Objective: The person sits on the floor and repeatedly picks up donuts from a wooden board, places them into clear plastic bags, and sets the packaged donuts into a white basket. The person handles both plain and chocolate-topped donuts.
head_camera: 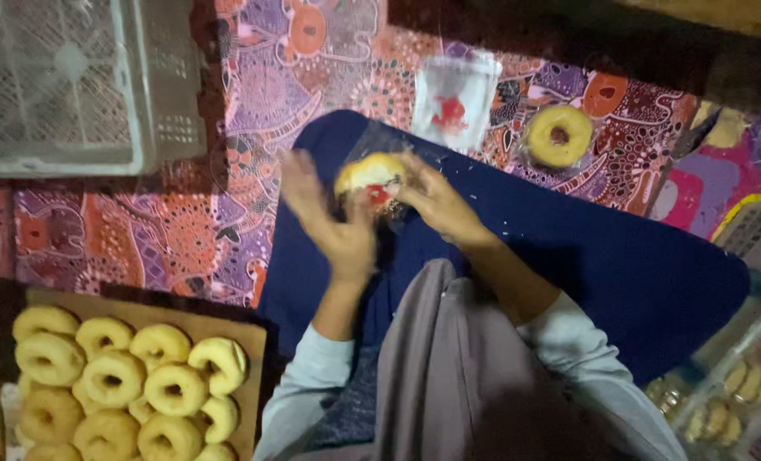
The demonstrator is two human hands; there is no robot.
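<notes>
Both my hands meet over my dark blue lap, holding one yellow ring-shaped pastry in a clear plastic bag (370, 177) with a red print. My left hand (327, 220) supports it from the left with fingers spread upward. My right hand (433, 201) pinches the bag from the right. Another bagged ring pastry (559, 135) lies on the patterned cloth (175, 230) beyond my right hand. An empty clear bag (453, 98) with a red mark lies just past my hands.
A brown board (248, 341) at the lower left carries several unwrapped ring pastries (133, 384). A grey plastic crate (73, 85) stands at the upper left. At the lower right, a crate (739, 376) holds bagged pastries.
</notes>
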